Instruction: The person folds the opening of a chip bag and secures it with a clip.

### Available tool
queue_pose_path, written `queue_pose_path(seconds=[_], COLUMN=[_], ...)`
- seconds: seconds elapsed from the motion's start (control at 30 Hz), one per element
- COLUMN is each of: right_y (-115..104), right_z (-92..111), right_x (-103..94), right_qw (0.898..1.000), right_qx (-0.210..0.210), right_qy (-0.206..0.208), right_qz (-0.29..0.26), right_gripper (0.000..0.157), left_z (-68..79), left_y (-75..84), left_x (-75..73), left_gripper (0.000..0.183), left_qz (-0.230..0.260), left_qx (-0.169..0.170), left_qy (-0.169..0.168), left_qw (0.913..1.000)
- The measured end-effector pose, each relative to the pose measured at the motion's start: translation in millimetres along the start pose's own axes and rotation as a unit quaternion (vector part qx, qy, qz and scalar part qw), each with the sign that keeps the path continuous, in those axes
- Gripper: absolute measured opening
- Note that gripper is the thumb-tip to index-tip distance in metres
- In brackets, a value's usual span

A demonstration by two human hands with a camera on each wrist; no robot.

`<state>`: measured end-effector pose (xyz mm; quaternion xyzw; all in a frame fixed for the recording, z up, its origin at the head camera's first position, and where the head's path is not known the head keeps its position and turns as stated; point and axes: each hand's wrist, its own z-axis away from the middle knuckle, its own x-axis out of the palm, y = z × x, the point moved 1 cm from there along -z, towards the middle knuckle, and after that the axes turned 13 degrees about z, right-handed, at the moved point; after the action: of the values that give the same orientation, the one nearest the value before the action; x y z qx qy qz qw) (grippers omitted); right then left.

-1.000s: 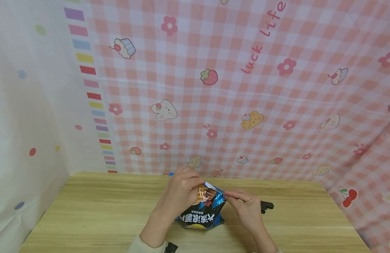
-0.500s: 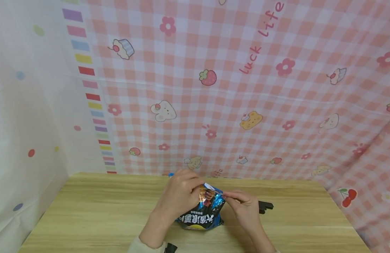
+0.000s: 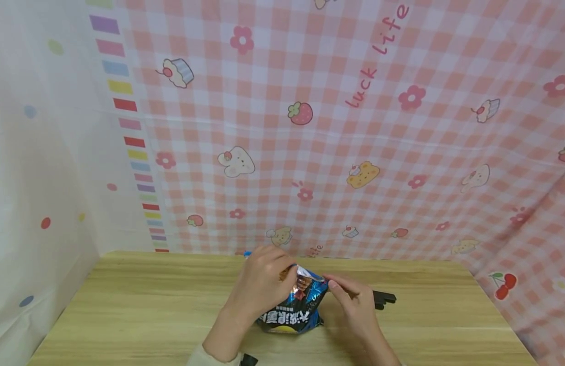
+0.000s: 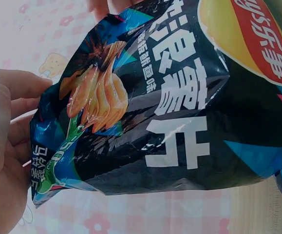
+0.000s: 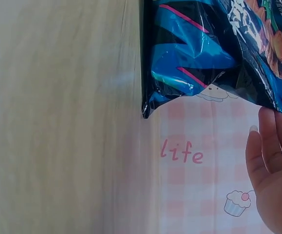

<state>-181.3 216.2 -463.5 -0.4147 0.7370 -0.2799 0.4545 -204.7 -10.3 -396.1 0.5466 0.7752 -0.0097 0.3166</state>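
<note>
A black and blue bag of potato chips (image 3: 300,310) stands on the table, its printed front facing the head camera upside down. My left hand (image 3: 259,282) grips the bag's upper edge on the left side and covers part of the front. At the opposite top corner, my right hand (image 3: 355,302) pinches the edge between thumb and index finger. The left wrist view brings the chip bag (image 4: 179,97) up close, with the left hand (image 4: 4,131) at its sealed end. In the right wrist view, fingertips of the right hand (image 5: 279,165) touch the bag's edge.
The wooden table (image 3: 149,305) ends at a pink checked cloth (image 3: 273,137) hanging behind it. A small black object (image 3: 384,300) is just right of the right hand. Another black piece (image 3: 248,360) shows by the left sleeve.
Both hands stay at the bag's top edge. The right thumb and index finger have shifted slightly at the corner, and the foil near the top creases differently.
</note>
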Motion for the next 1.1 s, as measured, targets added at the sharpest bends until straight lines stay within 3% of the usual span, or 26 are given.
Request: queue_pose_path(seconds=[0.17, 0.4, 0.6, 0.87, 1.1], right_y=[-1.2, -2.7, -7.2, -4.5, -3.8], right_z=[-0.7, -0.4, -1.5, -3.0, -3.8], right_x=[3.3, 3.3, 3.2, 8.3, 8.3], right_qw=[1.000, 0.997, 0.996, 0.994, 0.992], right_qx=[0.026, 0.057, 0.072, 0.089, 0.098], right_qy=[-0.003, -0.027, -0.050, -0.050, -0.038], right_qz=[-0.008, 0.043, 0.030, 0.041, 0.063], right_gripper=[0.020, 0.013, 0.016, 0.021, 0.010], left_z=[0.3, 0.7, 0.5, 1.6, 1.1], left_y=[0.6, 1.2, 1.1, 0.6, 1.0], left_x=[0.7, 0.4, -0.8, -3.2, -2.2], left_gripper=[0.004, 0.008, 0.020, 0.014, 0.015], left_qz=[-0.010, -0.028, -0.046, -0.061, -0.063], left_qx=[-0.005, -0.014, -0.028, -0.035, -0.032], left_qy=[-0.011, -0.033, -0.056, -0.073, -0.068], left_qw=[0.9999, 0.9990, 0.9969, 0.9948, 0.9951])
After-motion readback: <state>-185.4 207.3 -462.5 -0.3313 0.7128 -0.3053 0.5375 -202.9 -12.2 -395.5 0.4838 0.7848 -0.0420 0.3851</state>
